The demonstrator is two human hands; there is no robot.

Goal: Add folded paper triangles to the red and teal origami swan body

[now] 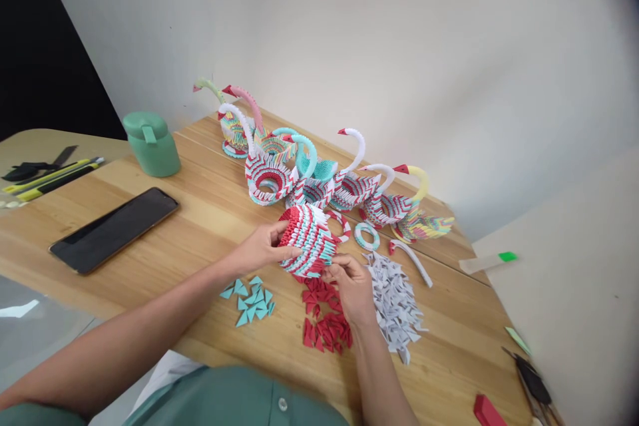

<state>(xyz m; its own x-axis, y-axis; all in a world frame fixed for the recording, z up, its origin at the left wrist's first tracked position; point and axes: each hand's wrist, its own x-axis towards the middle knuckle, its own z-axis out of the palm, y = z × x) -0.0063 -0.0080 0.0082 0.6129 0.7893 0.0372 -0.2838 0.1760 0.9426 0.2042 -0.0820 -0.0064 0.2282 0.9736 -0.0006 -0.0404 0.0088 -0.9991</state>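
Note:
A round body of folded paper pieces (308,239), striped in red, white and turquoise, is held above the table. My left hand (267,244) grips its left side, thumb in front and fingers toward the red edge. At its lower right edge, my right hand (351,279) pinches with thumb and fingertips; whatever is between them is too small to make out. Beneath lie red folded triangles (329,329). Turquoise triangles (255,303) are scattered to the left, and a large pile of white triangles (397,299) is to the right of my right hand.
Several finished paper swans (269,176) line the back of the wooden table (210,226). Near them lie a paper ring (367,237) and a loose white swan neck (412,261). A phone (114,229) and a green lidded container (152,144) are at left, a red block (488,411) at right.

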